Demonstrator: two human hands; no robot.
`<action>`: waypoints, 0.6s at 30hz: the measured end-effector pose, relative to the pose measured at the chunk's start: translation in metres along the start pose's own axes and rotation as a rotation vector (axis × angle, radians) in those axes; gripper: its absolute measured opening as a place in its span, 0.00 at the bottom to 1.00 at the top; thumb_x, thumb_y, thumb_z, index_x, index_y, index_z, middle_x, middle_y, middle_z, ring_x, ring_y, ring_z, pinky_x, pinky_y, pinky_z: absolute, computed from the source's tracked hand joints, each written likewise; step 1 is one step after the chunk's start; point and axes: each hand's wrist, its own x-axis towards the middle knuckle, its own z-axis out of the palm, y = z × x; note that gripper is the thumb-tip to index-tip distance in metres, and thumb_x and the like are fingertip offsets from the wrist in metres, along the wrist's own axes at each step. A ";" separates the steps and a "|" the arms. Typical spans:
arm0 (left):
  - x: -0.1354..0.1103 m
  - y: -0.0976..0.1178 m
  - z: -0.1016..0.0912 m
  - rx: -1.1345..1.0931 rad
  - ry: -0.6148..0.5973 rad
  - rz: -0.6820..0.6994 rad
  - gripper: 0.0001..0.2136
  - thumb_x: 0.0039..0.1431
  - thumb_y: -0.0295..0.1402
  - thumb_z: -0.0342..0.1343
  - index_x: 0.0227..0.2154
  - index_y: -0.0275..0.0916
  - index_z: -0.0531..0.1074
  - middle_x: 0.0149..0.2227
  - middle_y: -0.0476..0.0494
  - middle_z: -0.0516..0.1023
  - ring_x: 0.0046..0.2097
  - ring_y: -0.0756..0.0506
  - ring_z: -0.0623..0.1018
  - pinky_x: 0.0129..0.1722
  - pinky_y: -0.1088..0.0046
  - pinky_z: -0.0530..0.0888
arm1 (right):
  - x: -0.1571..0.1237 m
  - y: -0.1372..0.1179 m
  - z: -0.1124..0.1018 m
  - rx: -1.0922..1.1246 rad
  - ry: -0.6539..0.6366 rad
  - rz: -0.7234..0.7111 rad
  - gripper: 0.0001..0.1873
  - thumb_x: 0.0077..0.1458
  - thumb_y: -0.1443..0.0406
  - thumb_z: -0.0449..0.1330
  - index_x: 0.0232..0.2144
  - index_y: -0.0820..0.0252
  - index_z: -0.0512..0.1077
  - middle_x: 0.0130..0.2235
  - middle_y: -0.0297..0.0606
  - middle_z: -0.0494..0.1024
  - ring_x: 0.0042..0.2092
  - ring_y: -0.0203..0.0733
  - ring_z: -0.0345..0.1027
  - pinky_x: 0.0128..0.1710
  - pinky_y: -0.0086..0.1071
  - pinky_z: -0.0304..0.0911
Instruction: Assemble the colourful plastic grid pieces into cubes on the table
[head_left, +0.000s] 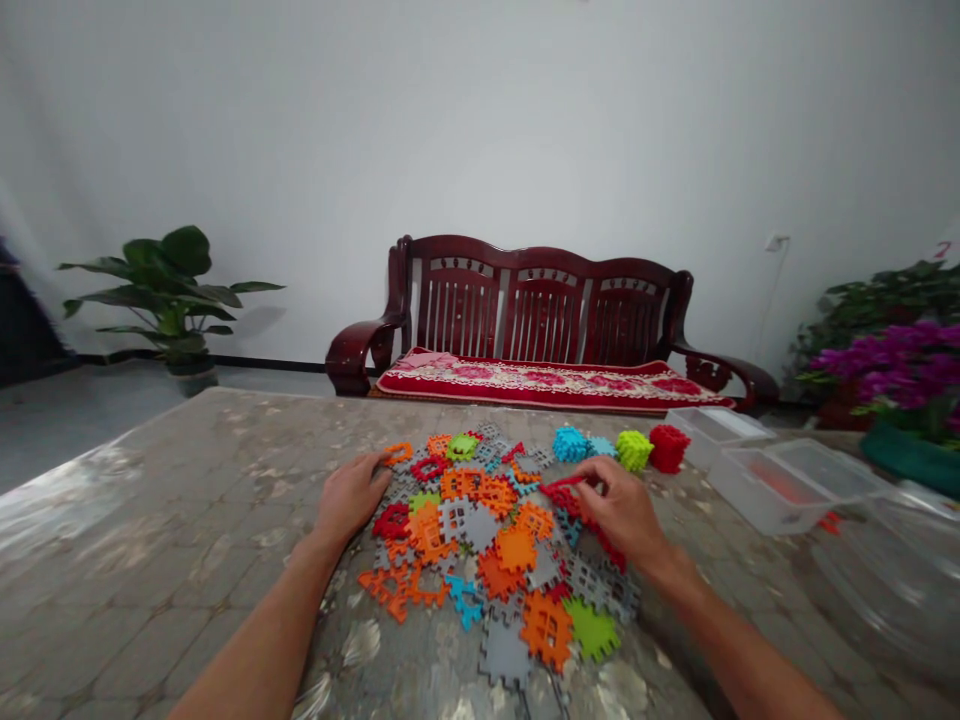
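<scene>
A heap of flat plastic interlocking tiles (495, 545), orange, grey, red, green and blue, lies on the marbled table (187, 520). My left hand (351, 492) rests at the heap's left edge, fingers bent down onto the tiles by an orange piece (398, 452). My right hand (619, 505) is over the heap's right side, fingers pinched on a red tile (562, 487). Behind the heap stand built cubes: blue (570, 443), green (634, 449) and red (667, 447).
Clear plastic boxes (787, 485) and lids sit at the table's right. Beyond the table is a dark red wooden bench (540, 330) with a patterned cushion. A leafy plant (169, 290) stands at left, purple flowers (900, 365) at right.
</scene>
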 end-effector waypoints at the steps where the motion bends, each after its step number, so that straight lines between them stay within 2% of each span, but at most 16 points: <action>1: 0.000 0.000 -0.001 -0.001 0.001 0.001 0.21 0.64 0.37 0.45 0.55 0.41 0.75 0.56 0.42 0.79 0.57 0.41 0.77 0.59 0.64 0.69 | -0.004 0.017 -0.008 -0.039 0.049 0.040 0.07 0.55 0.64 0.56 0.30 0.56 0.74 0.34 0.37 0.77 0.36 0.42 0.70 0.39 0.34 0.63; 4: 0.000 0.001 -0.002 0.004 -0.001 0.000 0.21 0.64 0.38 0.45 0.55 0.41 0.75 0.57 0.41 0.79 0.57 0.40 0.77 0.59 0.63 0.70 | -0.018 0.062 -0.027 -0.168 0.069 0.148 0.08 0.53 0.64 0.55 0.29 0.56 0.74 0.35 0.39 0.77 0.39 0.46 0.71 0.41 0.37 0.64; 7: 0.000 0.001 -0.001 0.012 0.002 -0.017 0.21 0.64 0.38 0.45 0.55 0.42 0.75 0.57 0.42 0.79 0.57 0.40 0.77 0.58 0.63 0.70 | -0.031 0.092 -0.038 -0.271 -0.015 0.228 0.14 0.44 0.72 0.52 0.31 0.56 0.74 0.38 0.39 0.78 0.42 0.45 0.72 0.45 0.36 0.65; 10: 0.000 -0.001 0.000 0.004 0.012 -0.017 0.20 0.63 0.39 0.46 0.54 0.45 0.75 0.56 0.45 0.80 0.56 0.41 0.77 0.59 0.64 0.70 | -0.038 0.109 -0.043 -0.352 -0.030 0.322 0.22 0.38 0.75 0.51 0.36 0.57 0.74 0.42 0.41 0.79 0.46 0.46 0.73 0.49 0.37 0.64; 14: 0.001 -0.004 0.001 0.005 -0.002 -0.005 0.21 0.64 0.40 0.45 0.54 0.43 0.75 0.56 0.44 0.79 0.56 0.40 0.78 0.59 0.64 0.70 | -0.037 0.123 -0.047 -0.341 -0.044 0.426 0.24 0.42 0.72 0.55 0.44 0.57 0.74 0.48 0.43 0.78 0.47 0.46 0.74 0.49 0.38 0.66; 18: 0.001 -0.004 0.001 0.015 -0.022 0.000 0.23 0.65 0.42 0.42 0.55 0.41 0.74 0.57 0.41 0.79 0.57 0.39 0.77 0.59 0.62 0.70 | -0.036 0.137 -0.051 -0.316 -0.117 0.391 0.29 0.44 0.67 0.60 0.52 0.59 0.73 0.54 0.46 0.77 0.53 0.51 0.72 0.56 0.43 0.64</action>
